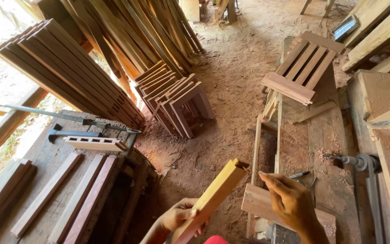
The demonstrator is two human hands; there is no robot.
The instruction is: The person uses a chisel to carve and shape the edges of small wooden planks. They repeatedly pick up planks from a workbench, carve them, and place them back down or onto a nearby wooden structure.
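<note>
My left hand [180,216] grips a yellowish wooden slat [213,198] near its lower part; the slat rises to the upper right, its cut end near the middle of the view. My right hand [290,202] hovers to the right of the slat's top end, fingers curled, the index finger pointing left towards it. It holds nothing that I can see. Below the right hand lies a flat wooden board [257,203] on the workbench.
A slatted wooden frame [303,67] rests on the bench at the right, with a metal clamp [359,161] nearer. Stacked frames [177,101] and leaning planks [68,68] stand at the left. Loose slats [46,194] and bar clamps [68,118] lie on the left bench. Sawdust covers the floor.
</note>
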